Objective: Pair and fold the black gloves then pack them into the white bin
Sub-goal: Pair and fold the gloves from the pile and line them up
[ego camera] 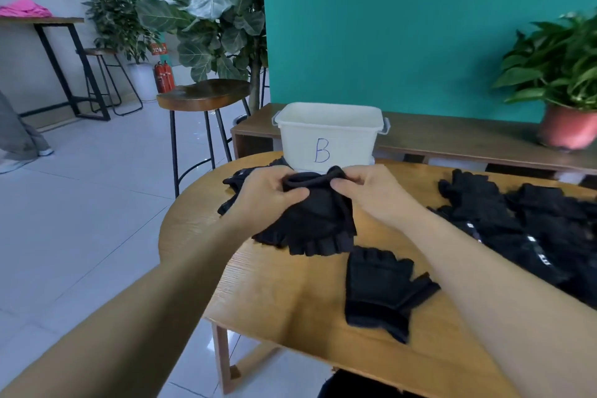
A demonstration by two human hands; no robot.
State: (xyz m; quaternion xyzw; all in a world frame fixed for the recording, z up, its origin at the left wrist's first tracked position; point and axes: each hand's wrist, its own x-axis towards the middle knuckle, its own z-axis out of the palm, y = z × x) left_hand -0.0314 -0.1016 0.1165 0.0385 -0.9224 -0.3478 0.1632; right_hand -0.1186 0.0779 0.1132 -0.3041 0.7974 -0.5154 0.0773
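Leaving a few dark gloves (237,181) left of centre on the worktop (274,300), half hidden behind the wrist. Gripping the held gloves (316,223) at the cuff edge with the left hand (268,194), thumb curled over the fabric, likely keeping the layers aligned. Holding them raised just in front of the white bin (329,136), marked B, at upper centre — seemingly for a short drop once folded. Pinching the same cuff from the other side with the right hand (368,191), fingers bent round it, letting the finger ends hang toward the worktop. Keeping one loose glove (378,291) at lower centre and the unsorted pile (533,226) at right — both within easy reach.
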